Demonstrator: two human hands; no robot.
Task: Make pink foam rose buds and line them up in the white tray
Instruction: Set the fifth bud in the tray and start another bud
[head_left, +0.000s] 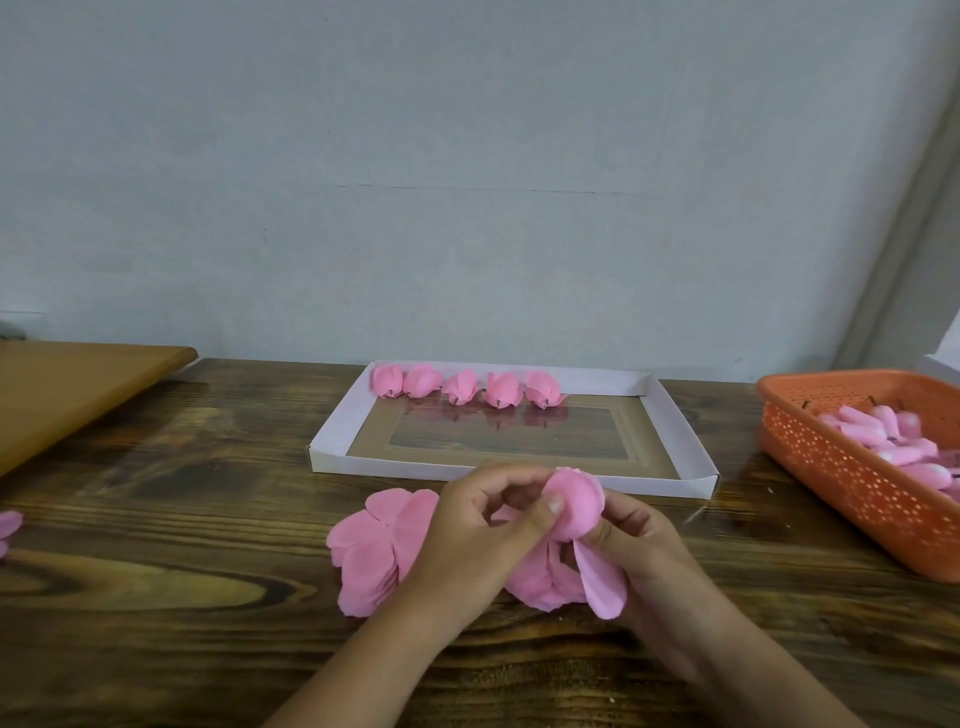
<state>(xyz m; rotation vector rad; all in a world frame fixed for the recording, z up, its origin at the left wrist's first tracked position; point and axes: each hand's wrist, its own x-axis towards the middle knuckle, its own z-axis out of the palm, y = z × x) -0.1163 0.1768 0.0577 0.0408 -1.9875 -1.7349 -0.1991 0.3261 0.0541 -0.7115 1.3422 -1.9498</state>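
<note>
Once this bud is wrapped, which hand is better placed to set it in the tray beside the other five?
Probably the right hand. It grips the bud from below, and the free space in the white tray lies right of the five finished buds. The left hand only presses a petal with its thumb.

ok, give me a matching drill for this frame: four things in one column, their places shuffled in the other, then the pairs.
Things:
1. finished rose buds
2. orange basket
3. stack of loose pink petals
4. bud in progress

Places:
A. on the table under and left of the hands
B. in a row along the far wall of the white tray
C. held between the left hand and the right hand
D. at the right edge of the table

Pairs: 1-B, 2-D, 3-A, 4-C
</note>
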